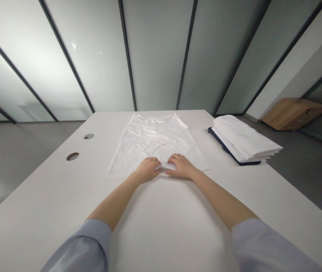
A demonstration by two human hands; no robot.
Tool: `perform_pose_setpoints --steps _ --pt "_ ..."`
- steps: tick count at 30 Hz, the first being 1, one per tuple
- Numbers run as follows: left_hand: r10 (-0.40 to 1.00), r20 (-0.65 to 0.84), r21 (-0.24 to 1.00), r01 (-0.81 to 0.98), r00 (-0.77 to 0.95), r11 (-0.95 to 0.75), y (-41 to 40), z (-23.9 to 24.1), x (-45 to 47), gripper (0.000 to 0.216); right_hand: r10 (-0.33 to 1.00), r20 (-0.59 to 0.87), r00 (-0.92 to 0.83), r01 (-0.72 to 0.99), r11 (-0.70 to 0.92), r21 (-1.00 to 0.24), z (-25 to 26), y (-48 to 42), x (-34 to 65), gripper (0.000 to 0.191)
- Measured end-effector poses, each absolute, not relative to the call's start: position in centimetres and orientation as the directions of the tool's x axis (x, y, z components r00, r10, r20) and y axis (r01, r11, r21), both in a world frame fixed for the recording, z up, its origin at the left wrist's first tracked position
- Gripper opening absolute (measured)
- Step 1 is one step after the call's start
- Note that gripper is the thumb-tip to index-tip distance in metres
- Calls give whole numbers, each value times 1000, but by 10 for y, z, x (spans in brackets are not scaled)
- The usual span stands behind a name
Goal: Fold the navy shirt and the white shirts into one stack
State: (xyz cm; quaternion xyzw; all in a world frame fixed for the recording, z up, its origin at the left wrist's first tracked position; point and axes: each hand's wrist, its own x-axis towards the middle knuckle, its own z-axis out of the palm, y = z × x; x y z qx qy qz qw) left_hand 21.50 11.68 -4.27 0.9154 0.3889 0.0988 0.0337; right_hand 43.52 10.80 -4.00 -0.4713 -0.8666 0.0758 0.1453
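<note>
A thin white shirt (161, 138) lies spread on the white table, its collar end away from me and its sleeves folded across the body. At its near hem, my left hand (149, 169) has its fingers curled on the fabric. My right hand (180, 165) faces it a short gap away, thumb and fingers closing on the same hem. A small fold of cloth is raised between the two hands. The fingertips are partly hidden by the cloth.
To the right, folded white garments (243, 136) are stacked on a dark folded cloth (250, 163). Two round cable holes, one uncovered (72, 156), pierce the left of the table (50, 196). Frosted glass panels (155, 56) stand behind; a wooden cabinet (294, 113) is at far right.
</note>
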Motion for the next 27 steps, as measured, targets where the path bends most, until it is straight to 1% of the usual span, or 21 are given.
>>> perform_pose_setpoints --steps 2,5,7,9,11,14,16,19,21,24,25,27 --pt "705 135 127 693 696 -709 116 -42 215 28 846 150 -512 814 533 -231 -37 105 432 48" --pt "727 78 95 721 682 -687 115 -36 214 37 848 108 -518 829 529 -182 -35 106 430 35" --pt "760 52 62 757 648 -650 114 -31 209 43 850 79 -522 838 527 -139 -36 107 434 33" --pt "781 46 28 781 622 -624 114 -27 196 53 858 66 -509 854 513 -85 -39 107 445 39" --pt "804 36 4 805 593 -594 116 -26 174 64 877 94 -471 879 476 -37 -43 104 462 46" --pt "867 -18 13 867 498 -498 120 -29 134 77 909 166 -382 918 394 -42 -54 99 494 57" --pt "896 -26 37 896 444 -443 123 -33 110 73 926 174 -334 931 353 -92 -61 99 511 62" --pt "916 -12 61 915 401 -399 124 -33 89 62 935 150 -322 925 344 -160 -66 102 523 63" --pt "931 -27 63 930 364 -362 125 -29 85 57 941 140 -307 927 329 -180 -63 103 523 62" --pt "946 -68 69 947 317 -313 126 -14 82 46 966 123 -226 950 247 -191 -48 99 521 57" --pt "943 -79 90 945 322 -315 125 -6 80 40 973 113 -202 954 221 -203 -40 96 522 55" --pt "930 -111 181 927 350 -328 123 12 75 31 978 83 -192 941 207 -267 -20 87 527 49"
